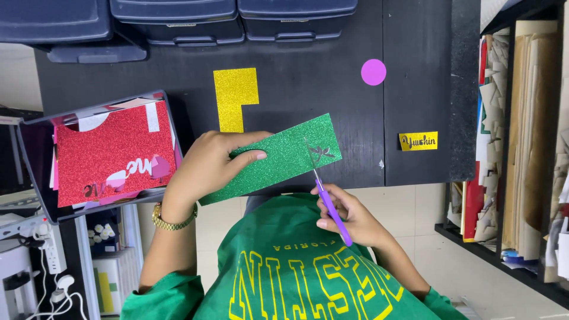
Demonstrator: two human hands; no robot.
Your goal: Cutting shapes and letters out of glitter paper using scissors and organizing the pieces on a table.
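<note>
Fingers [252,155] of my left hand [207,169] are clamped on the green glitter sheet [278,157], thumb on top near its left end, holding it tilted above the front edge of the tabletop [308,89]. On the other side, my right hand [349,219] is wrapped around the purple scissors [332,210], whose blades sit in a cut near the sheet's right end, beside a small cut-out shape. I see a gold watch [169,222] on the left wrist. Beyond the sheet, a yellow glitter piece [234,95] lies flat on the dark tabletop, with a purple paper circle [373,72] well to its right and a small yellow label [418,141] below that. At the left, a tray [35,172] holds a red glitter sheet [106,151] with cut-outs. Dark bins [172,15] line the far edge.
</note>
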